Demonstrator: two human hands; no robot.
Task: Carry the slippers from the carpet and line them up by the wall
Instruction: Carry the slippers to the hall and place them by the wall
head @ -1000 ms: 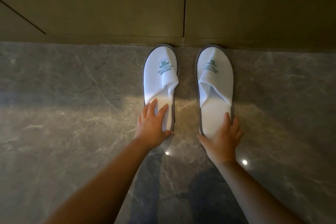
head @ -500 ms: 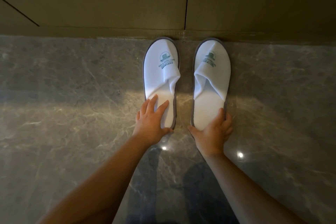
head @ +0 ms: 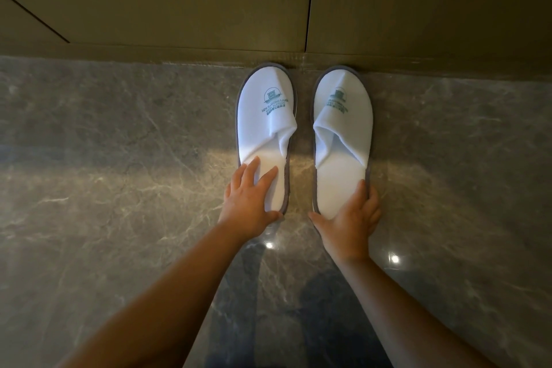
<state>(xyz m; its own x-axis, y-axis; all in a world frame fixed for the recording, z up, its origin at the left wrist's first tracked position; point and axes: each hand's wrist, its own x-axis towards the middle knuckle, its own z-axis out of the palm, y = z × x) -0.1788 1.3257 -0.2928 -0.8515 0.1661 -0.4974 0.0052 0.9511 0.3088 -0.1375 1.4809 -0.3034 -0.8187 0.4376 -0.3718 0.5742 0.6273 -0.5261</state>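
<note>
Both grips are loose: my left hand (head: 249, 203) lies flat and open on the heel of the left slipper (head: 265, 131), my right hand (head: 351, 218) cups the heel rim of the right slipper (head: 342, 140) without clenching. Both slippers sit on the marble floor (head: 119, 158), toes touching the wall (head: 179, 9). I judge this the final squaring step. Their long axes run toward the wall, near parallel, toes forward. Next I'd lift off without nudging them.
</note>
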